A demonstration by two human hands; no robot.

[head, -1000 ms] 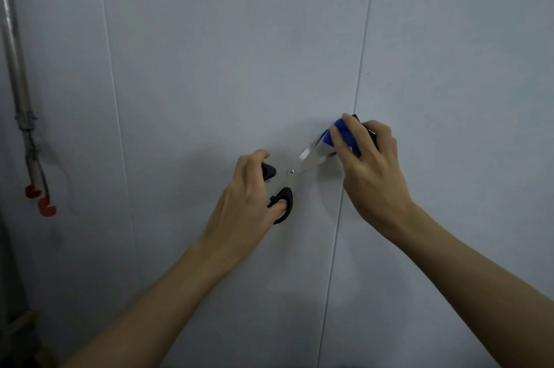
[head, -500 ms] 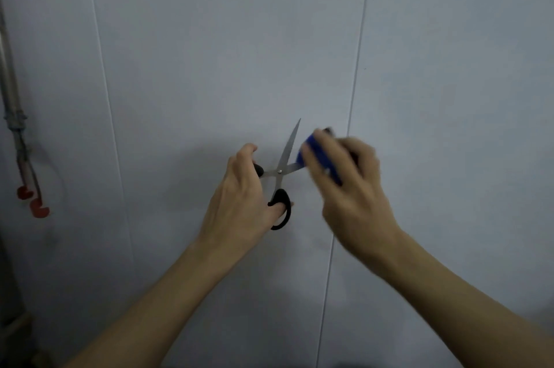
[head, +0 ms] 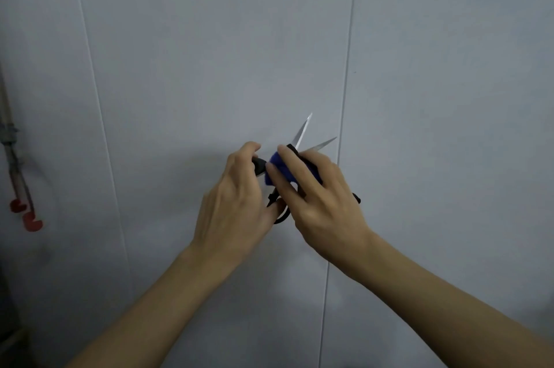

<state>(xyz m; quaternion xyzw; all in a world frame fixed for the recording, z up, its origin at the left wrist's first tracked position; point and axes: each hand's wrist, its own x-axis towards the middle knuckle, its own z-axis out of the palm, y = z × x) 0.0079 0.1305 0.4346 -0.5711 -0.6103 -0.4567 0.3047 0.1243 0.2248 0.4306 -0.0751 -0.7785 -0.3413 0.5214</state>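
My left hand (head: 236, 203) grips the black handles of a pair of scissors (head: 302, 134), held up in front of a pale wall. The steel blades are spread apart and point up and to the right. My right hand (head: 317, 203) holds a small blue object (head: 277, 171) with a black part, its fingers curled over it, close against the scissors' pivot. The lower parts of the blades and most of the handles are hidden behind the two hands.
The pale wall (head: 209, 53) has vertical panel seams (head: 347, 68). At the far left a metal pipe (head: 10, 164) runs down the wall with red fittings (head: 28, 217) at its lower end.
The right hand with the blue object slid down and left along the blades to the pivot. The scissors opened and both blade tips came clear of the right hand.
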